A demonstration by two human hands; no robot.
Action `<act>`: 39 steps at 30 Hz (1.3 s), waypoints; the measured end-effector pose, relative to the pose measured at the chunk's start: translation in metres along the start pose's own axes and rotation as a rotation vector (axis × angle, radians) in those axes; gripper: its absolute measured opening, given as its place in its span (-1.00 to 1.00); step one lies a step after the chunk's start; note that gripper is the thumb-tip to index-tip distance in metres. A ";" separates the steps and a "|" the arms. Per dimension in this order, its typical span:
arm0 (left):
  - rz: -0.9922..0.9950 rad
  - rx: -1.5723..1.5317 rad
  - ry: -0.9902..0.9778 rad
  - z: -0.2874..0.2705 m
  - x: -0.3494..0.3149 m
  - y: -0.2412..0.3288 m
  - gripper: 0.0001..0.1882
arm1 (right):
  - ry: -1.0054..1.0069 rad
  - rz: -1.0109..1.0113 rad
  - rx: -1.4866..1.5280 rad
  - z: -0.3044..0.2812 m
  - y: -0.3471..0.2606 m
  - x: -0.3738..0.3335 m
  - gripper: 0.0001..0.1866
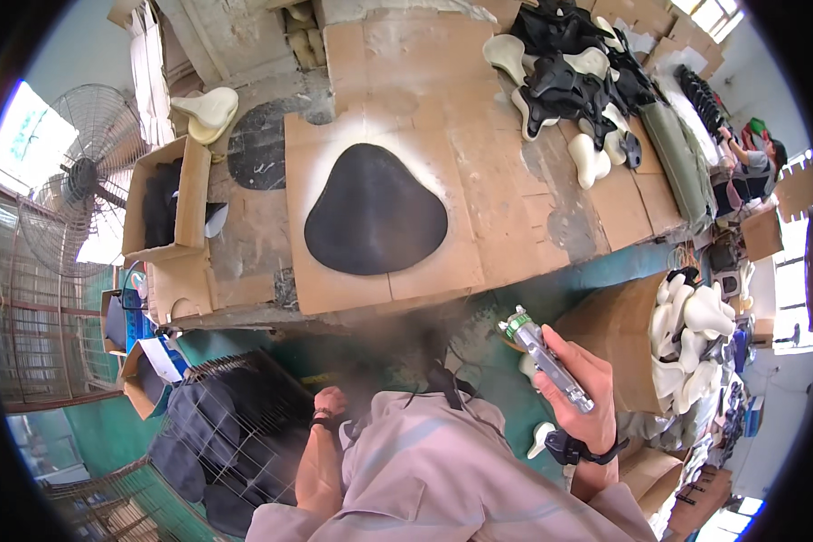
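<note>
My right hand [576,379] is wrapped around a silver spray gun [551,363] with a green ring near its front end, held in front of the table's near edge. Down by my left side, my left hand [330,400] is curled closed with nothing visible in it, close to a wire basket [235,425] of dark fabric pieces. A black, rounded triangular saddle cover piece [375,212] lies flat on a cardboard sheet [303,285] on the table. Pale overspray rings its upper edge. Neither hand touches it.
An open box [203,194] of black pieces stands on the table's left, beside a cream saddle [210,113]. Black and cream saddle parts [560,81] pile up at far right. Below stands a big carton [605,330] of cream parts. A fan [81,176] is leftmost; another person [754,172] sits far right.
</note>
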State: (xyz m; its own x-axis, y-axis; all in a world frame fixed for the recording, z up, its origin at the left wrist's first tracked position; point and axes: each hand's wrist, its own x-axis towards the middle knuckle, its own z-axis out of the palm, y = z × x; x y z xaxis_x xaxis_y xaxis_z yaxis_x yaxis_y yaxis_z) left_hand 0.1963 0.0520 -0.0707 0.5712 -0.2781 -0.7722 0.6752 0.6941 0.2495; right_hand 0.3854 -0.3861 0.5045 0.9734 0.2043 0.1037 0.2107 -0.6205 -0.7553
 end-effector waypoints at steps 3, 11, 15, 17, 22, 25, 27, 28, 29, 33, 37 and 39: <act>0.040 0.233 0.392 0.063 -0.011 0.001 -0.85 | -0.142 0.032 -0.026 -0.008 0.006 -0.015 -0.31; 0.038 0.368 0.514 0.081 -0.021 0.014 -0.92 | -0.204 0.017 -0.007 -0.014 0.007 -0.016 -0.28; 0.284 0.311 0.462 0.075 -0.006 0.038 -0.78 | -0.037 0.065 -0.003 -0.014 0.014 -0.025 -0.38; 0.500 0.454 0.549 0.112 -0.001 0.059 -0.72 | 0.024 0.129 -0.001 -0.009 0.019 -0.032 -0.41; 0.896 0.474 0.553 0.214 0.023 0.134 -0.81 | -0.138 0.155 0.152 0.012 0.018 -0.038 -0.44; 1.165 0.951 0.798 0.253 0.058 0.178 -0.77 | 0.017 0.176 0.130 0.029 0.014 -0.037 -0.45; 1.196 1.066 0.911 0.267 0.080 0.202 -0.69 | 0.097 0.225 0.112 0.026 0.020 -0.038 -0.45; 1.144 1.114 0.961 0.274 0.087 0.209 -0.68 | 0.011 0.217 0.108 0.017 0.025 -0.037 -0.44; 1.092 1.172 0.991 0.287 0.093 0.214 -0.67 | -0.059 0.220 0.102 0.005 0.028 -0.043 -0.44; 0.915 1.336 1.121 0.320 0.100 0.219 -0.62 | 0.045 0.246 0.043 -0.007 0.039 -0.060 -0.45; 0.968 1.306 1.119 0.333 0.093 0.228 -0.68 | 0.113 0.272 0.076 -0.007 0.058 -0.063 -0.44; 1.151 1.221 1.109 0.347 0.092 0.224 -0.77 | 0.154 0.339 0.140 -0.004 0.063 -0.063 -0.44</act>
State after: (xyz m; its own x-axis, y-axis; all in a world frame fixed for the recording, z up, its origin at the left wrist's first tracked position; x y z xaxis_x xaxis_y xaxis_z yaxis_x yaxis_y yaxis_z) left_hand 0.5621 -0.0481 0.1169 0.7272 0.6652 0.1696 0.4482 -0.6472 0.6167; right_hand 0.3382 -0.4414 0.4529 0.9900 -0.1170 -0.0785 -0.1286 -0.5221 -0.8431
